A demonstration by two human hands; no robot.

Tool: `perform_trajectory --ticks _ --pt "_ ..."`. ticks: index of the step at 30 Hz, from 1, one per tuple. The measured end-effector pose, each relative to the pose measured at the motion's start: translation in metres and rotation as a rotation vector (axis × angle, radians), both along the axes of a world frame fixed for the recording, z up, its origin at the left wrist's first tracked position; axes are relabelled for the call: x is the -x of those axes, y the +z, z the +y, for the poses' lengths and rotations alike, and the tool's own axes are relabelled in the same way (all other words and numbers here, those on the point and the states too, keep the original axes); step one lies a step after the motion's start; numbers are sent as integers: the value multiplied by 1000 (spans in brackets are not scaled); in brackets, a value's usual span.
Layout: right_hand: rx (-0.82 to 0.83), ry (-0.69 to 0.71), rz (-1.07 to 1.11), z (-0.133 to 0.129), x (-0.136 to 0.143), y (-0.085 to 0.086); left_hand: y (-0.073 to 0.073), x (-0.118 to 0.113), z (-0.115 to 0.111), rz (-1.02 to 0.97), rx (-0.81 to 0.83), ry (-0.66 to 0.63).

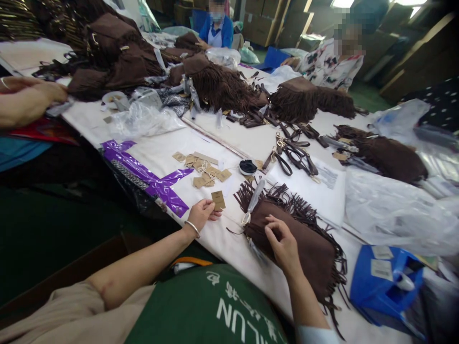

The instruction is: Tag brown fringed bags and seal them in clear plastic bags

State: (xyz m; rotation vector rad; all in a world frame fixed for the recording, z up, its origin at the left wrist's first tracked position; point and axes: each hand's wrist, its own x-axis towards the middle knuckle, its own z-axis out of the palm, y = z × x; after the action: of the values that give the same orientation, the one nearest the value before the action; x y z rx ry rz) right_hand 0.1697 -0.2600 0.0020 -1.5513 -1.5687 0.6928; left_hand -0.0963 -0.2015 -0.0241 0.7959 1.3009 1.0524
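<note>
My left hand [203,213] is closed on a small tan hang tag [218,200] by its lower left edge, just above the table's near edge. Right of it, a dark brown fringed bag [308,243] lies flat on the table. Over the bag hovers my right hand [283,243], fingers loosely bent with a gap between thumb and fingers; nothing shows in them. A ring with a wrapped grey strip [256,196] sits at the bag's left corner. Beyond my left hand is a loose pile of tan tags [206,174] with pale strings.
Brown wrist straps [296,155] with metal clasps lie beyond the bag, beside a small dish [248,166] of dark material. A blue box [387,282] stands at right. Purple tape [154,184] covers the near table edge. Co-workers sit across; another person's hands [30,100] are at left.
</note>
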Motion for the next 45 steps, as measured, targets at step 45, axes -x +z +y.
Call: perform_trajectory --ticks 45 --pt "9 286 -687 -45 1 -17 18 -73 -4 889 -1345 -858"
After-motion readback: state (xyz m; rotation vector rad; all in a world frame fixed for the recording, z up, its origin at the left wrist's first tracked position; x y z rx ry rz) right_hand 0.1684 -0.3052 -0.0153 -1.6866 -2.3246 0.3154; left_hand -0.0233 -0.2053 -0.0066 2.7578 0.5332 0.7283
